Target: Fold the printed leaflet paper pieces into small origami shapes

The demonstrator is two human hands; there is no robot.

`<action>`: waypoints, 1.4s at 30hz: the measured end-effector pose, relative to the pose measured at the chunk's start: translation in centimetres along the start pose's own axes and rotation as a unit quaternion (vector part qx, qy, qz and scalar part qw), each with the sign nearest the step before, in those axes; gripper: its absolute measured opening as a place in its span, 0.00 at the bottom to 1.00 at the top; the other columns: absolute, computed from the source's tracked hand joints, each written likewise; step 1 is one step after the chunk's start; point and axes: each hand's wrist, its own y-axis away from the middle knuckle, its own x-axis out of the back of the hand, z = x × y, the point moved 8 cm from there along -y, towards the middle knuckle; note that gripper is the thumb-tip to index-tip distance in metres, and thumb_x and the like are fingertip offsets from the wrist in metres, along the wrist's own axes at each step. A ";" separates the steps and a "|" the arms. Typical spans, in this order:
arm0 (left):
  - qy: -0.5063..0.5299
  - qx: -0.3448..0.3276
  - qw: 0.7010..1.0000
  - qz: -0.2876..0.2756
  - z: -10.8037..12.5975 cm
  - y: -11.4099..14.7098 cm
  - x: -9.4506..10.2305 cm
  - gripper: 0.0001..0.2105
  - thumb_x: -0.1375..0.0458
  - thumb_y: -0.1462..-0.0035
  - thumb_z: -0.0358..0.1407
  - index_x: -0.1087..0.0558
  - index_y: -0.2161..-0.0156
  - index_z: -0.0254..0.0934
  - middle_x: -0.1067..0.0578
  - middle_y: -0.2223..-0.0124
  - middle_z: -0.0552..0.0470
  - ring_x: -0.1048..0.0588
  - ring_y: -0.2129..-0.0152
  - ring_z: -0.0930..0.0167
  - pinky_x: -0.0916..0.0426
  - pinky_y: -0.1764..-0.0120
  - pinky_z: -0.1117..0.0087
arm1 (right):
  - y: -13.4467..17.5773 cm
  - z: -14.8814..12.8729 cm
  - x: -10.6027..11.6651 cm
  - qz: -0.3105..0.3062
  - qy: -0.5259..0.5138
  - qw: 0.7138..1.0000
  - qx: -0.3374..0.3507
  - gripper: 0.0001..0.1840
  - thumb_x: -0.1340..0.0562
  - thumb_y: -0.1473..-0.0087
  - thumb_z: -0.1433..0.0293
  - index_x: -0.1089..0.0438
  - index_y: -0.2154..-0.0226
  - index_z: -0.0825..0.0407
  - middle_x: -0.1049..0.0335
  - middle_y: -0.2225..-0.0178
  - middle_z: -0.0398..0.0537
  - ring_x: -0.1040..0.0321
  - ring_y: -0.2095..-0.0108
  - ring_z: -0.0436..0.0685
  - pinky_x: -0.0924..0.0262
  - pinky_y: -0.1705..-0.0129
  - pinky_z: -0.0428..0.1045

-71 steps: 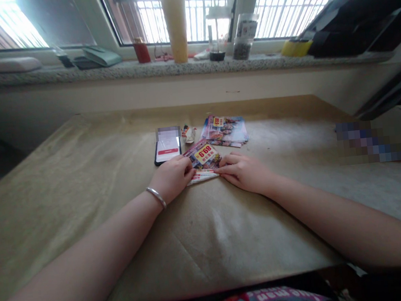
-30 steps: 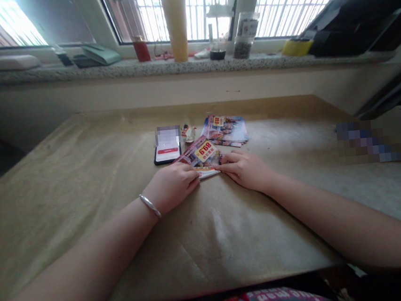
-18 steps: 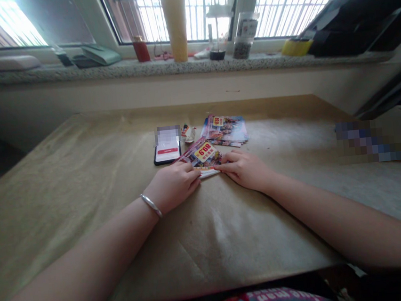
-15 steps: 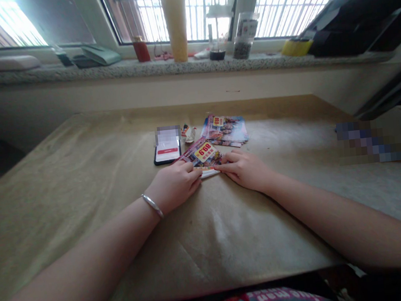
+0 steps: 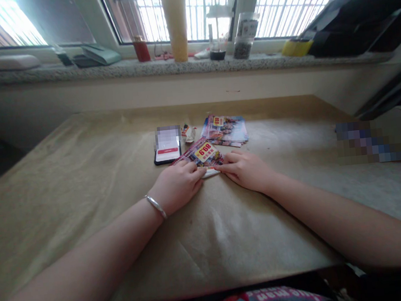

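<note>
A colourful printed flyer (image 5: 206,151) with large red numerals lies on the table between my hands, its near edge folded over and showing white. My left hand (image 5: 180,183) presses the left part of that fold, fingers curled together on the paper. On the right side, my right hand (image 5: 243,170) holds the fold down with its fingertips, the index finger stretched along the edge. Just beyond the flyer sits a stack of similar flyers (image 5: 229,130). A phone (image 5: 167,146) with its screen lit is beside it to the left, next to a crumpled piece of paper (image 5: 188,133).
The table (image 5: 83,190) has a glossy beige cover. Bottles, a tall yellowish cylinder (image 5: 176,25) and a dark bag (image 5: 354,17) stand along the stone windowsill (image 5: 108,73). A blurred item (image 5: 368,141) lies at the far right.
My left hand has slid slightly to the right along the fold, closer to my right hand. The right hand, phone and stack are practically unmoved.
</note>
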 end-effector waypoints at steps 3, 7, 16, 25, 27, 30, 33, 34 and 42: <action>0.001 0.001 1.000 -0.003 0.1 0.0 -0.2 0.13 0.51 0.38 0.36 0.28 0.52 0.37 0.28 0.62 0.45 0.30 0.61 0.65 0.31 0.58 0.62 | 0.0 0.0 0.0 -0.002 0.006 1.000 0.003 0.15 0.45 0.40 0.67 0.25 0.56 0.45 0.32 0.68 0.48 0.38 0.67 0.54 0.47 0.66 0.48; -0.003 -0.003 1.000 -0.001 0.3 -0.1 -0.2 0.14 0.51 0.38 0.35 0.29 0.50 0.36 0.28 0.60 0.45 0.30 0.61 0.64 0.31 0.58 0.62 | 0.0 -0.1 0.1 -0.006 0.012 1.000 -0.002 0.14 0.45 0.40 0.67 0.24 0.62 0.48 0.31 0.68 0.48 0.37 0.66 0.54 0.46 0.66 0.48; 0.021 0.001 0.999 -0.024 0.5 -0.2 -0.8 0.15 0.51 0.38 0.37 0.31 0.50 0.33 0.28 0.57 0.44 0.31 0.58 0.63 0.32 0.55 0.61 | 0.0 0.5 0.3 -0.005 -0.022 0.999 -0.030 0.10 0.43 0.42 0.68 0.26 0.64 0.50 0.28 0.67 0.47 0.33 0.64 0.54 0.43 0.62 0.48; 0.012 0.001 1.000 -0.021 0.6 -0.1 -0.8 0.19 0.53 0.37 0.40 0.34 0.45 0.35 0.30 0.57 0.44 0.32 0.59 0.63 0.34 0.54 0.60 | 0.2 1.8 0.3 -0.004 -0.097 0.990 -0.100 0.05 0.39 0.47 0.71 0.27 0.67 0.53 0.26 0.67 0.49 0.32 0.65 0.55 0.40 0.62 0.48; 0.015 0.006 1.000 -0.023 0.6 -0.1 -0.8 0.19 0.53 0.37 0.40 0.34 0.45 0.34 0.31 0.56 0.43 0.32 0.58 0.63 0.34 0.53 0.60 | 0.1 1.8 0.3 -0.001 -0.108 0.990 -0.095 0.05 0.40 0.46 0.71 0.27 0.68 0.53 0.27 0.67 0.49 0.32 0.66 0.54 0.40 0.62 0.48; 0.019 0.002 0.999 -0.028 0.7 -0.1 -0.8 0.19 0.53 0.37 0.39 0.34 0.45 0.33 0.31 0.55 0.42 0.33 0.56 0.62 0.36 0.52 0.60 | 0.0 1.7 0.3 0.007 -0.131 0.988 -0.083 0.07 0.40 0.45 0.72 0.26 0.69 0.53 0.27 0.67 0.49 0.32 0.65 0.54 0.39 0.61 0.48; 0.016 -0.005 0.999 -0.033 0.8 -0.2 -0.9 0.19 0.53 0.37 0.39 0.35 0.44 0.32 0.30 0.54 0.42 0.33 0.56 0.62 0.36 0.51 0.59 | 0.0 1.8 0.3 0.017 -0.149 0.986 -0.073 0.07 0.40 0.45 0.71 0.25 0.69 0.53 0.27 0.67 0.50 0.32 0.65 0.54 0.39 0.61 0.48; 0.014 -0.007 0.999 -0.033 0.8 -0.2 -0.9 0.20 0.53 0.37 0.39 0.35 0.44 0.32 0.30 0.54 0.42 0.33 0.56 0.62 0.36 0.52 0.59 | 0.1 1.8 0.3 0.019 -0.150 0.986 -0.070 0.07 0.40 0.45 0.71 0.25 0.69 0.53 0.27 0.67 0.50 0.32 0.65 0.54 0.39 0.61 0.48; 0.021 -0.021 1.000 -0.006 1.0 0.0 -0.6 0.18 0.54 0.37 0.39 0.34 0.45 0.38 0.30 0.57 0.45 0.33 0.59 0.63 0.37 0.53 0.59 | 0.2 2.0 0.2 0.018 -0.158 0.985 -0.061 0.07 0.40 0.45 0.71 0.25 0.67 0.53 0.27 0.66 0.51 0.32 0.65 0.54 0.38 0.61 0.49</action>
